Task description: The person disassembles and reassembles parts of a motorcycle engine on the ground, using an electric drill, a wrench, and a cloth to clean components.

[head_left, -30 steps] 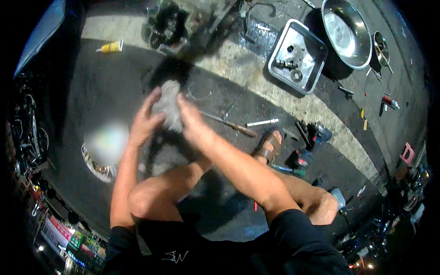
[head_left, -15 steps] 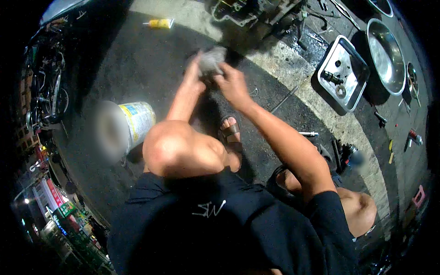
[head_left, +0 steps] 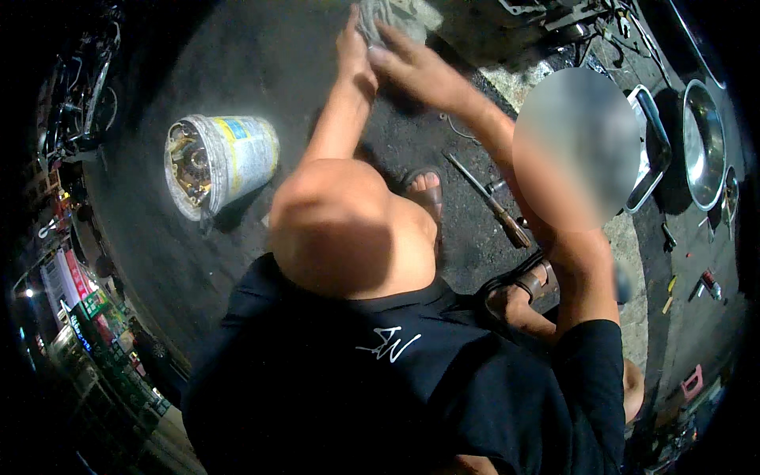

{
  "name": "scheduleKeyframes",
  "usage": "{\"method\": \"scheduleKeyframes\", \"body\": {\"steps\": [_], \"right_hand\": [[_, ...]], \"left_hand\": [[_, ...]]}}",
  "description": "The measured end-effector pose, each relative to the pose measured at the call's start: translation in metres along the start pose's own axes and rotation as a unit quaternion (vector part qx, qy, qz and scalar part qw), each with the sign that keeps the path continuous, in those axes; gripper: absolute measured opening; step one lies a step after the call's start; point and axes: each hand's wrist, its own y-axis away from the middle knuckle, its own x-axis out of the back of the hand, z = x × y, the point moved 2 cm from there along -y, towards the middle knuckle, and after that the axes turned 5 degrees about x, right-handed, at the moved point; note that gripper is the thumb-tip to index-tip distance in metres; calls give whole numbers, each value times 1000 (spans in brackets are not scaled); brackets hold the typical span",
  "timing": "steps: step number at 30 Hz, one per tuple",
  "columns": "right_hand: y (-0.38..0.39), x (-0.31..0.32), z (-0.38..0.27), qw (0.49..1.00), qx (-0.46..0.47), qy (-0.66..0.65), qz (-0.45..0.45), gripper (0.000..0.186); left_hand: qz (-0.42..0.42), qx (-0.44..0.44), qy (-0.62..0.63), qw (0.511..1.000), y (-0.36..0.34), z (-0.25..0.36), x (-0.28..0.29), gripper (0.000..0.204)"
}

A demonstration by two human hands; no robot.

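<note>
At the top edge of the head view, my two hands meet at a grey cloth rag (head_left: 381, 22), partly cut off by the frame. The fingers of my left hand (head_left: 353, 54) close on its left side. My right hand (head_left: 418, 73) reaches across from the right, fingers pressed to the rag and a little smeared by motion. Whether anything is wrapped inside the cloth is hidden. Both arms stretch forward past my bent knee.
Left of my knee, a tilted white bucket (head_left: 252, 154) holds greasy metal parts. A long rod-like tool (head_left: 495, 204) lies by my sandals. To the right are a metal tray (head_left: 655, 150), a steel basin (head_left: 698, 146) and a pink plastic piece (head_left: 693, 381). Machine parts (head_left: 574, 32) stand far right.
Both hands have moved farther forward with the rag, up to the top edge of the view. The view has shifted, so the bucket's inside and the rod-like tool show more fully.
</note>
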Motion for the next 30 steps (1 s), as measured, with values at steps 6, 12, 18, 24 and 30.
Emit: {"method": "scheduleKeyframes", "body": {"steps": [6,12,18,24,30], "right_hand": [[63,45,88,944,-85,315,52,35],[114,-8,134,887,-113,441,-75,30],[105,-18,155,898,-145,404,-96,23],[118,-2,159,906,-113,408,-9,21],[126,55,117,925,-112,349,101,23]], "left_hand": [[139,-53,-96,984,-40,13,56,46],[101,-27,-260,960,-18,-19,108,48],[83,3,-466,881,-4,-33,142,44],[-16,69,-416,906,-1,-60,104,42],[21,-79,-650,755,-7,-57,110,53]]}}
